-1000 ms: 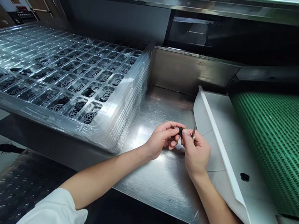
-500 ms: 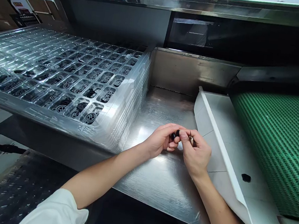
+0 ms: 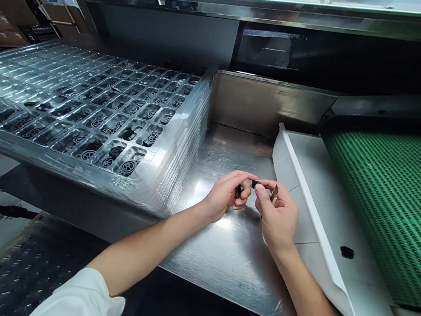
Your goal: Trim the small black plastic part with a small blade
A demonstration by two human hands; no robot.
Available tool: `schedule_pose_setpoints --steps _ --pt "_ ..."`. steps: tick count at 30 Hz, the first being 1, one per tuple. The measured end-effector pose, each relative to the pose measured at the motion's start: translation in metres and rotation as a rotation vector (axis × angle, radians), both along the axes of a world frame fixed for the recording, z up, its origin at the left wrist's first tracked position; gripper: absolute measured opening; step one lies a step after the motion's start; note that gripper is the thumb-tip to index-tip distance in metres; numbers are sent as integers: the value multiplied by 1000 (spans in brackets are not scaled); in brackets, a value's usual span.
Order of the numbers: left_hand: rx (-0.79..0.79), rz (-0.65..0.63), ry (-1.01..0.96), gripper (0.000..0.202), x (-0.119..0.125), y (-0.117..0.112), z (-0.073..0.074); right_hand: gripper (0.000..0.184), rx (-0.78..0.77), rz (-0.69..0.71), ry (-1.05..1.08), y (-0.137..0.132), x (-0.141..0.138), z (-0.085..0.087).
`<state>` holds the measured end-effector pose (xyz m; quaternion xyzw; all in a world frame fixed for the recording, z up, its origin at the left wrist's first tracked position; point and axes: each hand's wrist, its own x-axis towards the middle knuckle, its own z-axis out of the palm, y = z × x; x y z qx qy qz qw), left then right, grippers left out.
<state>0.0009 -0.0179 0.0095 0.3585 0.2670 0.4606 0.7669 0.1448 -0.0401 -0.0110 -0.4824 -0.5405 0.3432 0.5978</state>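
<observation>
Over the steel worktop (image 3: 221,266), my left hand (image 3: 223,197) is closed around a small shiny black part (image 3: 240,188). My right hand (image 3: 278,219) pinches another small black piece (image 3: 255,184) between thumb and forefinger, a short gap from the left hand's part. A thin metal tool with a pointed tip (image 3: 275,192) is tucked among the right fingers; its lower portion is hidden by the hand. Both parts are too small to name exactly.
Left stands a stack of clear plastic trays (image 3: 172,164), the top one holding black wheel-like parts in its pockets. To the right are a raised white chute wall (image 3: 307,204), a loose black piece (image 3: 346,252) and a green conveyor belt (image 3: 399,200).
My hands have moved slightly apart. The black pieces, which were together between the fingers, are now separated, one in each hand. The view has tilted up a little.
</observation>
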Motion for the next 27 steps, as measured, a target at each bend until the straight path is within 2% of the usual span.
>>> schedule_pose_setpoints --steps 4,11,16,27 --pt "22 71 51 27 -2 2 2 33 32 -27 8 -1 0 -1" --pt "90 60 100 38 -1 4 1 24 73 -4 -133 -2 3 1" --pt "113 -21 114 47 -2 5 -1 27 120 -19 -128 -1 2 1" --pt "94 -132 12 41 -5 5 -2 32 140 -109 -64 0 4 0"
